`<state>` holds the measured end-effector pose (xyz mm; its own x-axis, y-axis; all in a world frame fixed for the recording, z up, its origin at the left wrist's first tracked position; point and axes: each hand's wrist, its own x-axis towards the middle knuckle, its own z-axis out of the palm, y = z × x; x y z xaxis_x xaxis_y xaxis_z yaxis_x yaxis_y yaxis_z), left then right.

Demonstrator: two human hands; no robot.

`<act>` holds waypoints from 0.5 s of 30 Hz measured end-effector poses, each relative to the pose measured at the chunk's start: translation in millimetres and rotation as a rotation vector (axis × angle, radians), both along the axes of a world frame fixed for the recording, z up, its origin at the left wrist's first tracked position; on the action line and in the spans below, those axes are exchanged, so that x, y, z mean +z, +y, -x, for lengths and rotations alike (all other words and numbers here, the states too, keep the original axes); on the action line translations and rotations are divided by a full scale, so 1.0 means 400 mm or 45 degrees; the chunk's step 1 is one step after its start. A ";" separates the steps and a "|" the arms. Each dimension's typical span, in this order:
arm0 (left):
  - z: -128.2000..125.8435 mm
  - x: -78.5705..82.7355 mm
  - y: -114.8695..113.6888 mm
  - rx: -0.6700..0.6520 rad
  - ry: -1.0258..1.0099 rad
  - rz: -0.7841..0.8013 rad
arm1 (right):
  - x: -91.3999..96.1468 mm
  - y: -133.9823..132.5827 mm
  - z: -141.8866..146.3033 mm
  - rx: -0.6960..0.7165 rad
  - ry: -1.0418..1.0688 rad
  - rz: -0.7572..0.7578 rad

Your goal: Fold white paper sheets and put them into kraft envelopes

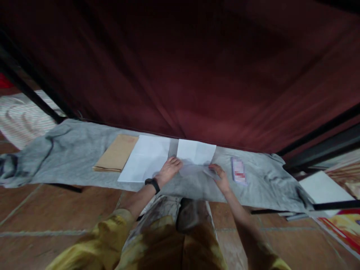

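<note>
A white folded sheet of paper lies on a grey cloth spread over the floor. My left hand, with a black watch on its wrist, rests flat on the sheet's near left part, fingers stretched out. My right hand presses down on the sheet's near right edge with its fingers curled; the near part of the sheet is blurred. A larger white sheet lies just left of my left hand. Beyond it sits a stack of brown envelopes.
A small pink-and-white packet lies on the cloth to the right. A dark red curtain hangs behind the cloth. Black metal bars stand at both sides. A white board and coloured prints lie at right on the tiled floor.
</note>
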<state>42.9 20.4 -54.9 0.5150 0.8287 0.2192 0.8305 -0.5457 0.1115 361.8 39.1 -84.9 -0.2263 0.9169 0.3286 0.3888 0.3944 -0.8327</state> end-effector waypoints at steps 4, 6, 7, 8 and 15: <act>-0.001 -0.073 -0.036 -0.045 0.182 -0.007 | -0.106 -0.069 -0.039 0.092 -0.296 0.008; 0.001 -0.089 -0.061 -0.082 0.175 -0.021 | -0.138 -0.098 -0.054 0.169 -0.454 -0.051; 0.001 -0.093 -0.075 -0.120 0.150 -0.025 | -0.148 -0.109 -0.060 0.186 -0.530 -0.095; 0.000 -0.096 -0.089 -0.165 0.117 -0.026 | -0.155 -0.117 -0.065 0.205 -0.600 -0.135; -0.024 -0.102 -0.175 -0.267 0.048 0.142 | -0.150 -0.125 -0.073 0.313 -0.835 -0.233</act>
